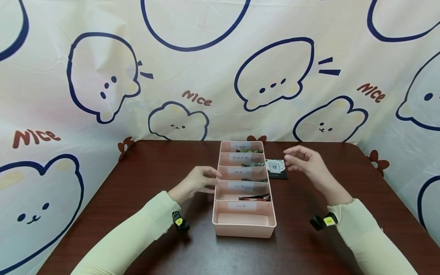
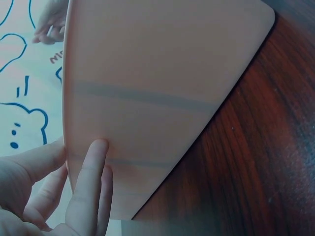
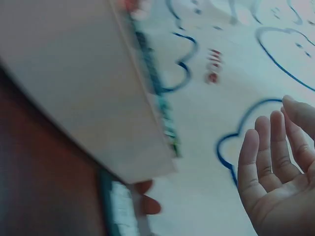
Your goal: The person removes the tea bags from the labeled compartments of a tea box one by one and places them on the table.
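Reading from left to right, with twelve o'clock at the table's far edge, your left hand [image 1: 195, 181] is at the nine o'clock side of the pink box [image 1: 242, 231]: some fingers lie straight against its outer wall while others reach the rim, and you cannot tell whether they pinch it, since those tips are hidden in the left wrist view. If that contact is mere leaning, a push from you toward three o'clock could slide or twist the box on the smooth-looking table [image 1: 154, 160]. The box stands lengthwise from six to twelve, in front of you at mid-table, and a sideways shove could also jostle the sachets inside. The red sachet [image 1: 254, 198], in the second compartment from your end, and the green sachet [image 1: 249, 151], in the twelve o'clock one, both sit toward the right wall; the right wrist view shows sachet edges above that rim, so a passing finger of yours could snag one and tip it out. At two o'clock from the box's middle lies the dark packet [image 1: 276, 169], close by the wall, where a box drifting right could ride against it. Farthest right, your right hand [image 1: 307, 164] hovers just beyond the packet, fingers loosely bent and apart, gripping nothing; lowering it carelessly could knock the packet askew.
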